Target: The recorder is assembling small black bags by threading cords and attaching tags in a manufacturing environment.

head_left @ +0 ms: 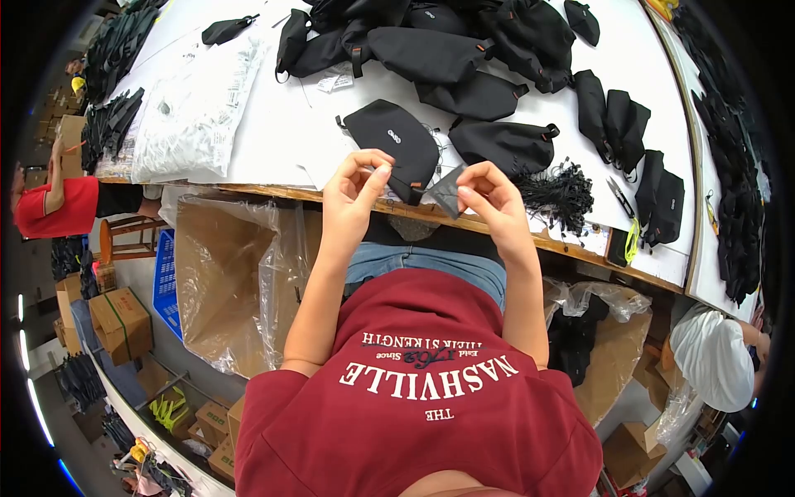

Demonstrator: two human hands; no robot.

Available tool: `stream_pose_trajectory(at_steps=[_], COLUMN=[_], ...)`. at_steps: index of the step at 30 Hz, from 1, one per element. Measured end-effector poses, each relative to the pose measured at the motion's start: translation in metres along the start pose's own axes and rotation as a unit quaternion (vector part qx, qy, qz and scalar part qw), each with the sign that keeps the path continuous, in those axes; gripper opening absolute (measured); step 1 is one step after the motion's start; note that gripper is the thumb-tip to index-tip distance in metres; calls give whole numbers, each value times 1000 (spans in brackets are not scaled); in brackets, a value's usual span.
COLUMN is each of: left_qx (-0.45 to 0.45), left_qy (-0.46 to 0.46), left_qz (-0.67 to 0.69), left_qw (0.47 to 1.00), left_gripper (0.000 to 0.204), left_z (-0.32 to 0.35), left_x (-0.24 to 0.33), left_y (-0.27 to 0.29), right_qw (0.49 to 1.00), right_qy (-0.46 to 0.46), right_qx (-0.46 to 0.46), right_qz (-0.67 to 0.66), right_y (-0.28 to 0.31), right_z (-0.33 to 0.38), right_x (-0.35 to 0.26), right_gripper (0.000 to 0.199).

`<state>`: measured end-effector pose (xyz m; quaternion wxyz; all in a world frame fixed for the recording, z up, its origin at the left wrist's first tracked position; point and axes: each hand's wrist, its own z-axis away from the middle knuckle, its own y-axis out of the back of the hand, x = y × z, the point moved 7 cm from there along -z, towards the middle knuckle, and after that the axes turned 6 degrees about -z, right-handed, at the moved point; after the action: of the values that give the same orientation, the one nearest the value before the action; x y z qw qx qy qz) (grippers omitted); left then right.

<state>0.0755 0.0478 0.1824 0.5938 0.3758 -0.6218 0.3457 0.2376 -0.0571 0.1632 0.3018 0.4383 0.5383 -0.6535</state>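
1. Two bare hands worked above the near edge of a white tabletop (290, 132), where a black pouch (389, 132) lay with its lower end close to the fingers.
2. The step in hand appeared to be the handling of a small dark flat piece (447, 197) just beside the pouch; the next move seemed to call for a fine, steady pinch and both hands close together.
3. The right hand's (501, 203) grip was closed, thumb and fingers pinching the piece.
4. The left hand's (352, 190) grip was narrow, thumb near forefinger by the pouch; whether they met or held anything could not be told.
5. Loose black cords (565, 197) lay to the right.
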Motion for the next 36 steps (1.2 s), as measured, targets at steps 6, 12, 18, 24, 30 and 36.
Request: stream_pose_trajectory(at_steps=[6,12,18,24,30,36], left_qx=[-106,-105,-112,-107,-109,-97], left_qy=[61,86,93,105,107,102], left_qz=[55,43,25,5,1,-14], left_qw=[991,990,989,989,988,990], left_gripper=[9,9,9,8,8,7], left_z=[8,11,12,13,12,11], left_x=[4,-2,-1,-4,-5,-4], left_y=[-29,-34,-35,-33,-33,-31], right_qw=[998,997,995,995,994,984], right_qy=[24,43,76,86,93,148], right_qx=[2,7,18,45,60,78], right_qz=[-57,-65,-66,-27,8,57], right_y=[-13,-21,-25,-24,-25,-24], right_z=[0,-1,1,1,3,5], right_x=[0,3,1,0,-1,-5], right_gripper=[10,14,15,15,15,17])
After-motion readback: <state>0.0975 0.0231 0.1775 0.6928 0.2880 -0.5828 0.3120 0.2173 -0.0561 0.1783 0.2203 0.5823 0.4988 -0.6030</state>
